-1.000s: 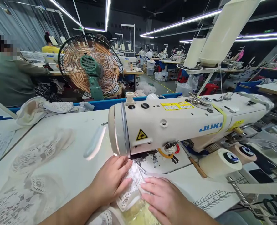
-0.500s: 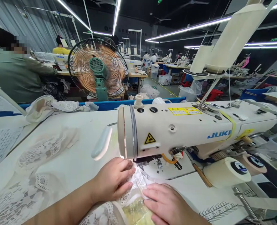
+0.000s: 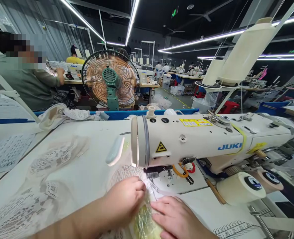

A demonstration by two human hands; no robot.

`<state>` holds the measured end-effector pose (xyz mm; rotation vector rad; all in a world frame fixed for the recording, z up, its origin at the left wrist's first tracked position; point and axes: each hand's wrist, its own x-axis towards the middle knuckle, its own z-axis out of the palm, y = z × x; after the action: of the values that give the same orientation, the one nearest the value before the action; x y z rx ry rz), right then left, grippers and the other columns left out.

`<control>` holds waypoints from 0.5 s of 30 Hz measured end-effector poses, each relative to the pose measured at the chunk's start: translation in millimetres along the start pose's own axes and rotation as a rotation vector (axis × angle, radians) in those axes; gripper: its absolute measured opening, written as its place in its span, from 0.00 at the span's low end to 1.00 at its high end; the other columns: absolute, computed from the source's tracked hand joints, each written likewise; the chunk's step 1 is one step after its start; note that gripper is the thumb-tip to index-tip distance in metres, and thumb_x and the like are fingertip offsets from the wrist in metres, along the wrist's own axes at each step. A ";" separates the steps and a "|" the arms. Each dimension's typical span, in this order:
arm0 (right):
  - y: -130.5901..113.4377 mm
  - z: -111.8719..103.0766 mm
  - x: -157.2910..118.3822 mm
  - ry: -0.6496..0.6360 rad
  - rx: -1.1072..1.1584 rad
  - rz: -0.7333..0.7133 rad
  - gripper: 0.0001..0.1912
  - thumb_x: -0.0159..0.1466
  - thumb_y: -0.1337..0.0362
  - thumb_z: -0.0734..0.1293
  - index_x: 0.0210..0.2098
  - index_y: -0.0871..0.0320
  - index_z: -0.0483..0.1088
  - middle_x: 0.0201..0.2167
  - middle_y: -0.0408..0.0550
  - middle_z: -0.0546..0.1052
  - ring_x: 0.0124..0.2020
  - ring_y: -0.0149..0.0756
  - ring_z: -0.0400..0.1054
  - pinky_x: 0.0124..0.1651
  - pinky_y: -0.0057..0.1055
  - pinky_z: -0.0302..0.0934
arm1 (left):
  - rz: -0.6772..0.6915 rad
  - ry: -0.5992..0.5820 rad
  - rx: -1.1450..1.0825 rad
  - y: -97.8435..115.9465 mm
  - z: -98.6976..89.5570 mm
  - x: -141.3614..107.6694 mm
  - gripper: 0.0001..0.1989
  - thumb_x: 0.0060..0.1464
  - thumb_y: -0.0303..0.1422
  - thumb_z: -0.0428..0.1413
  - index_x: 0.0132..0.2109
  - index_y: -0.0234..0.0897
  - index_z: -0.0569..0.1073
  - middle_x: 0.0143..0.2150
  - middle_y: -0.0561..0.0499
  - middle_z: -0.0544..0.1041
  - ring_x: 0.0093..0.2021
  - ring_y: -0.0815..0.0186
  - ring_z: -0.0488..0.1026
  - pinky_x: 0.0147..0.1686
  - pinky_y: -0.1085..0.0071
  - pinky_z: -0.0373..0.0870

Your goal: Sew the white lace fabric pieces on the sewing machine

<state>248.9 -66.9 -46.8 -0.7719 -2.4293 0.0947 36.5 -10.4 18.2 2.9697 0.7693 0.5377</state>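
Below the head of the white JUKI sewing machine [image 3: 186, 142], white lace fabric [image 3: 127, 172] lies around the needle area, partly spread out behind my left hand. My left hand [image 3: 127, 196] is closed, its fingers curled on the lace close to the presser foot; the fingertips are partly hidden. My right hand [image 3: 173, 215] rests palm down with fingers stretched out along the right edge of a shiny yellowish piece [image 3: 145, 220] in front of the needle. Whether that piece is joined to the lace I cannot tell.
More lace pieces [image 3: 34, 192] lie on the table to the left, beside a printed sheet [image 3: 9, 152]. Cream thread cones [image 3: 239, 189] stand at right. A ruler scale [image 3: 234, 229] marks the front edge. Beyond stand a fan [image 3: 112, 79] and a seated person [image 3: 24, 79].
The view has tilted up slightly and shifted. My left hand has curled its fingers tighter, and lace now shows behind it, left of the needle. My right hand stays nearly in place.
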 end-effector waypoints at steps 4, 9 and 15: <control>-2.9 0.6 -2.3 0.025 0.075 0.065 0.15 0.57 0.56 0.60 0.39 0.55 0.69 0.44 0.47 0.76 0.40 0.45 0.69 0.40 0.41 0.66 | -0.082 -0.070 -0.017 20.4 14.0 -15.9 0.09 0.48 0.27 0.49 0.37 0.36 0.71 0.34 0.48 0.73 0.35 0.59 0.69 0.40 0.60 0.70; -3.7 -0.9 -4.4 -0.044 0.092 0.073 0.15 0.57 0.56 0.62 0.41 0.55 0.69 0.48 0.47 0.75 0.45 0.45 0.67 0.45 0.41 0.64 | 0.020 -0.115 -0.073 10.6 18.9 -27.4 0.19 0.51 0.32 0.51 0.51 0.39 0.67 0.43 0.45 0.72 0.44 0.56 0.68 0.53 0.53 0.61; 1.1 8.2 -8.6 0.094 0.095 0.037 0.15 0.63 0.56 0.57 0.42 0.53 0.69 0.45 0.44 0.76 0.43 0.42 0.68 0.44 0.39 0.63 | 0.097 -0.110 -0.151 -16.8 17.0 -23.2 0.19 0.54 0.36 0.48 0.53 0.42 0.66 0.46 0.42 0.71 0.46 0.53 0.67 0.52 0.46 0.55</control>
<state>250.6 -69.8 -58.3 -0.7616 -2.3050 0.1834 15.4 -5.7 -7.1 2.8791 0.5514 0.4116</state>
